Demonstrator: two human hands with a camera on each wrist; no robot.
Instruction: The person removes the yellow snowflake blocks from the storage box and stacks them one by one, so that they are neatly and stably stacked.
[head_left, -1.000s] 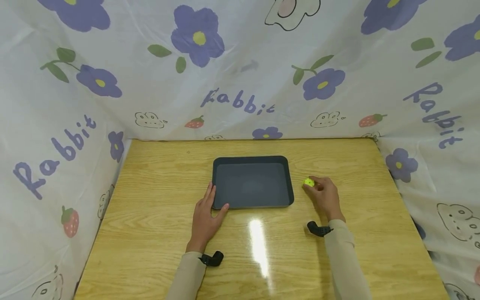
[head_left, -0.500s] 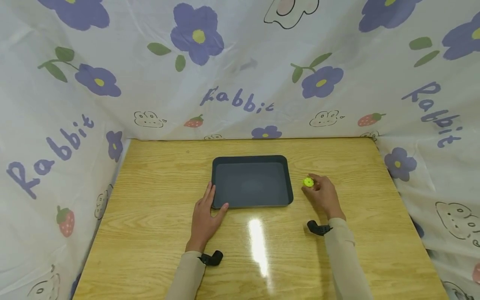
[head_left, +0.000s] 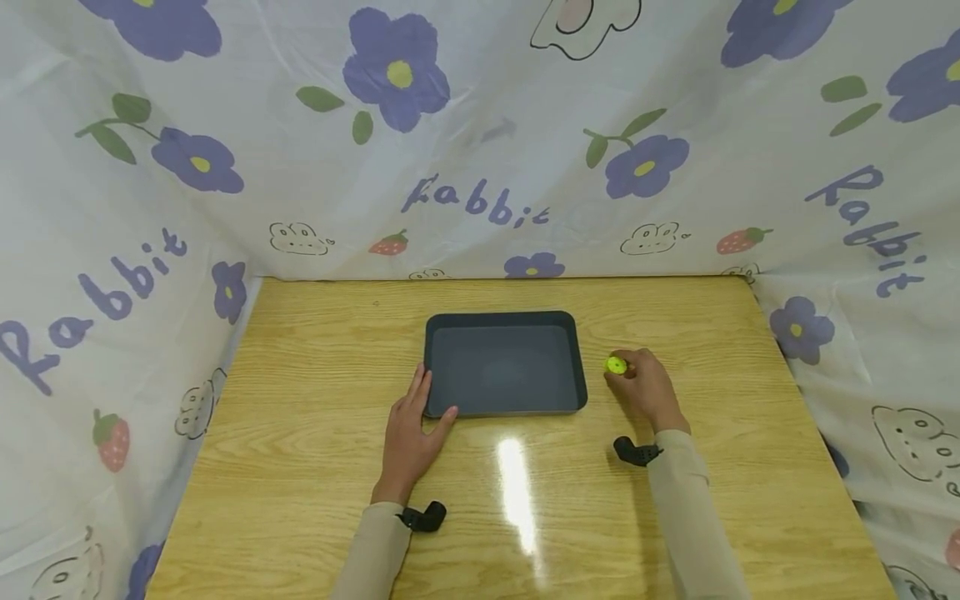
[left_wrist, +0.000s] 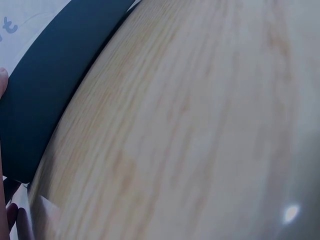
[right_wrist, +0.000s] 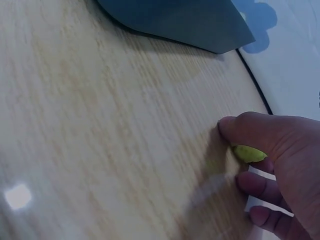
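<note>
A dark grey rectangular baking tray (head_left: pixel 504 371) lies on the wooden table. At its near left corner rests my left hand (head_left: pixel 408 442), with straight fingers along the left side and the thumb against the front rim. To the right of the tray, my right hand (head_left: pixel 648 387) pinches a small, round, bright yellow-green object (head_left: pixel 617 365) between thumb and fingers, close to the tabletop. Dark spots show on its face, but its kind is unclear. In the right wrist view the yellow-green object (right_wrist: pixel 249 153) is partly hidden by the thumb. The left wrist view shows the tray's outer wall (left_wrist: pixel 55 75).
The light wooden table (head_left: pixel 322 358) is bordered at the back and sides by a white cloth (head_left: pixel 480 133) printed with flowers and lettering. Each wrist wears a small black camera, one on the left (head_left: pixel 425 517) and one on the right (head_left: pixel 636 452).
The yellow-green object has tilted slightly between the right hand's fingers, while that hand has stayed almost in place. The left hand and the tray have not moved.
</note>
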